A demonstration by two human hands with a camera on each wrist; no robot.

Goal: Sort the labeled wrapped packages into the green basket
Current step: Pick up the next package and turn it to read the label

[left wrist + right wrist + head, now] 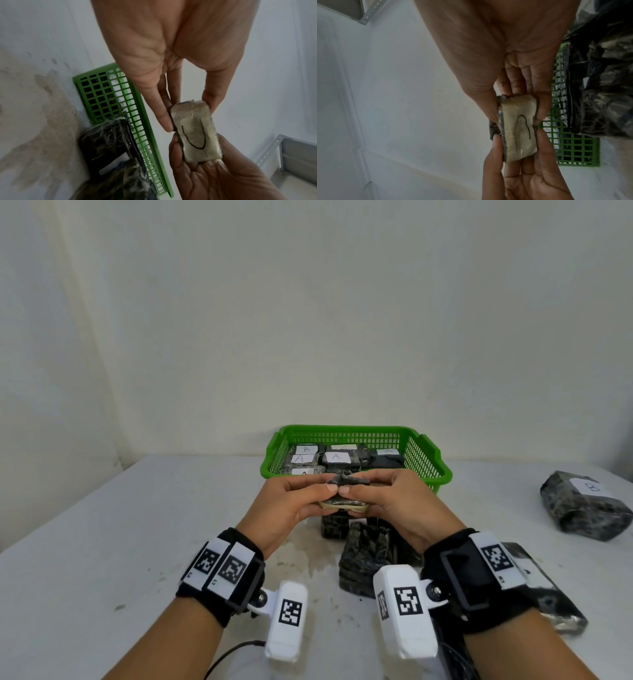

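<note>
A small dark wrapped package (347, 481) is held between both hands just in front of the green basket (356, 429). My left hand (318, 494) pinches its left end and my right hand (364, 494) pinches its right end. In the wrist views the package's (193, 134) pale taped label faces down and carries a curved black pen mark (517, 128); the letter is unclear. Several wrapped packages labelled A and B (337, 457) lie inside the basket.
A large wrapped package marked B (585, 505) lies at the table's right. Two dark packages (366, 556) sit on the table below my hands, and another (548, 594) lies under my right wrist. The basket (109, 102) stands against a white wall.
</note>
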